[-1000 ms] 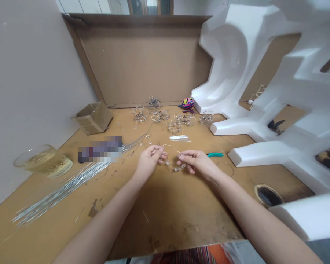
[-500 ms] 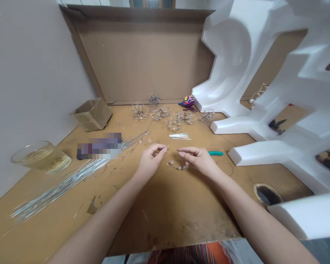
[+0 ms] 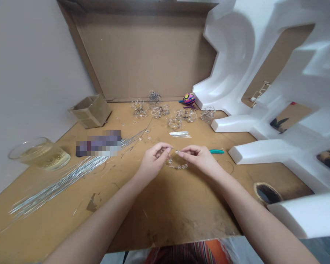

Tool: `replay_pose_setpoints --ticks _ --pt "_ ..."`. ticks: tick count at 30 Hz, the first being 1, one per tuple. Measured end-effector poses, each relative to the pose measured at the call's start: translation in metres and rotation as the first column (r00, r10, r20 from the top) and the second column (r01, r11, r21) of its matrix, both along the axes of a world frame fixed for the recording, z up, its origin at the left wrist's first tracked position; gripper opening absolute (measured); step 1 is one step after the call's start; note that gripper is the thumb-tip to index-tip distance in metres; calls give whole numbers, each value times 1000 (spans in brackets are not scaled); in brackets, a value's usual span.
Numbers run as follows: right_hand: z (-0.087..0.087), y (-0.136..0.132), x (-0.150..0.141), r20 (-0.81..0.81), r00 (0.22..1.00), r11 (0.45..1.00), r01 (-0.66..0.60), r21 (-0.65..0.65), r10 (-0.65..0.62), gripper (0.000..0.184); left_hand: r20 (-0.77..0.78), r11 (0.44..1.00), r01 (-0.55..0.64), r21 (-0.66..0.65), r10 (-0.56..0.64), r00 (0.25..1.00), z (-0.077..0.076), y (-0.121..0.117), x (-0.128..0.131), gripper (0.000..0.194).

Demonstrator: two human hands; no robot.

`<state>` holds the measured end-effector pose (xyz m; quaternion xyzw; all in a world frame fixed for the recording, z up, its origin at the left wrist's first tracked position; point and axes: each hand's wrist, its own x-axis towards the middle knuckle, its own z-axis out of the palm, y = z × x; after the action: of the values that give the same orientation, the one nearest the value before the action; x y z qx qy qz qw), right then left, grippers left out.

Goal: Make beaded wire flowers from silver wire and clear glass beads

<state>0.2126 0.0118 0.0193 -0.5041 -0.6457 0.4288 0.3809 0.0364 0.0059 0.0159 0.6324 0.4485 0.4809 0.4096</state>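
My left hand [image 3: 155,158] is closed in a pinch, apparently on one end of a thin beaded wire [image 3: 172,166]. That wire curves below the fingertips and carries several clear round beads, hanging between the two hands. Opposite it, my right hand [image 3: 198,157] pinches a clear bead [image 3: 177,151] between thumb and forefinger, close to the left fingertips. Whether the wire passes through this bead is too small to tell. Just beyond the right hand lies a teal-handled tool [image 3: 216,151], partly hidden. A small bundle of short cut wires [image 3: 180,134] rests behind the hands.
Long straight wires [image 3: 79,179] lie at left, near a blurred-out object [image 3: 98,143], a glass of yellowish liquid [image 3: 41,154] and a cardboard box [image 3: 91,112]. Beaded wire pieces [image 3: 174,123] stand at the back. White moulded foam [image 3: 253,150] flanks the right, near a table hole [image 3: 268,193].
My left hand has shifted slightly right, bringing the fingertips closer together. The bead at my right fingertips now shows clearly. The camera view has tilted down a little.
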Motion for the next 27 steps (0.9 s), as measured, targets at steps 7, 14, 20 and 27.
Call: replay_pose_setpoints --ticks 7,14,20,27 --pt "1 -1 1 -13 999 998 -49 42 49 26 -101 997 0 71 7 995 -2 -1 0 17" --pt "-5 -1 2 13 999 997 -44 60 43 24 -313 958 20 285 74 947 -2 -3 0 16" --pt "0 -3 2 -5 991 991 -131 12 131 28 -129 998 -17 53 23 991 3 -3 -1 16" --pt "3 -5 3 -185 952 946 -275 -170 244 32 248 982 148 -120 -115 962 1 1 -1 20"
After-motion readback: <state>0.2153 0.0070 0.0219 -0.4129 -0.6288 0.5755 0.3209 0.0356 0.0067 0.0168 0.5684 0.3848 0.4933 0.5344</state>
